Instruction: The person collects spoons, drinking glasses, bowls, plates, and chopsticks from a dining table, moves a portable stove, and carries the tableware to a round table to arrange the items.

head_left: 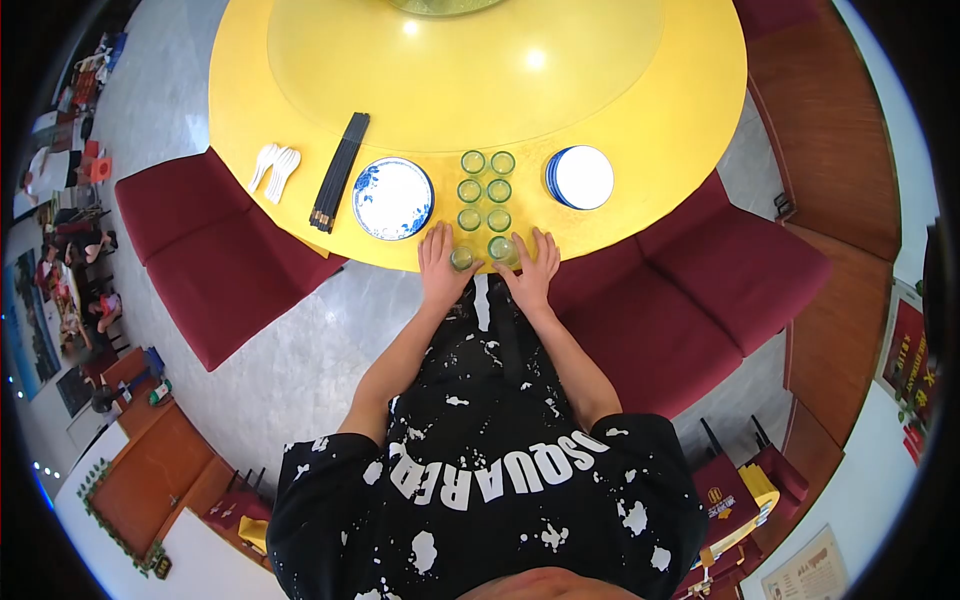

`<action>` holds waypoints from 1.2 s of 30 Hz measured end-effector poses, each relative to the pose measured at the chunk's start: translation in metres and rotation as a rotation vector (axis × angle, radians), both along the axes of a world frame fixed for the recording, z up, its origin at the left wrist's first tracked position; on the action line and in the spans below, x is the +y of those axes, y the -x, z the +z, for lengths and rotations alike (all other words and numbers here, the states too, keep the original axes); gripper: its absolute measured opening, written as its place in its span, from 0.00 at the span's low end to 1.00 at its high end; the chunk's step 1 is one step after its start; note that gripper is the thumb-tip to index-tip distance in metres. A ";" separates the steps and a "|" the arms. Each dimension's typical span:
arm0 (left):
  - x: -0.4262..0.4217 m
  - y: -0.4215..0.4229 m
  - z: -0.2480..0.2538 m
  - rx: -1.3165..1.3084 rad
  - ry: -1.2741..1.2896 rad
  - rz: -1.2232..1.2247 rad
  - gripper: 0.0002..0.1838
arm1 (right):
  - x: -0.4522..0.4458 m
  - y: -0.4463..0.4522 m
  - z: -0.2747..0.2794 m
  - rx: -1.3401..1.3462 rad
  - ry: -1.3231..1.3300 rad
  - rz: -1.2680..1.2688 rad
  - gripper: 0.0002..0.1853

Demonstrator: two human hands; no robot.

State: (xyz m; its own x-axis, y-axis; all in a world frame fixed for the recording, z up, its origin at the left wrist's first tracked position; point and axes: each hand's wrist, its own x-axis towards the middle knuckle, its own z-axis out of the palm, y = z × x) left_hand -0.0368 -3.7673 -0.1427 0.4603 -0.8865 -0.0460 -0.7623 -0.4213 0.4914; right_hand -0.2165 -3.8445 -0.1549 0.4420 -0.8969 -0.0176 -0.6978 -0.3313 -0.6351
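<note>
My left hand [438, 264] is at the near edge of the yellow table, its fingers and thumb curled around a small clear glass [461, 258]. Opposite it, my right hand [533, 268] has thumb and fingers around another glass [502, 248] with a green-tinted rim. Beyond both hands, several more glasses [470, 190] stand in two columns running away from me. To the left of them is a stack of white plates with blue flowers [393, 199]. On the right stands a stack of white bowls or dishes with blue sides [582, 177].
The round yellow table [660, 150] carries a clear glass turntable [330, 60]. Dark chopsticks [340, 172] and white spoons [275, 170] lie at the left. Maroon chairs [220, 250] flank the table, and a maroon bench seat [680, 300] is on the right.
</note>
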 end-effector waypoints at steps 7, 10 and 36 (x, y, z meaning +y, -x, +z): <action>-0.006 0.002 0.007 0.008 -0.084 0.050 0.57 | 0.000 -0.011 0.008 0.012 -0.035 -0.056 0.37; -0.003 -0.006 0.002 -0.003 -0.080 -0.005 0.55 | -0.002 -0.008 0.008 0.017 -0.042 -0.028 0.35; -0.026 0.004 0.000 0.071 -0.007 -0.041 0.54 | -0.004 -0.025 0.021 0.148 -0.002 -0.023 0.46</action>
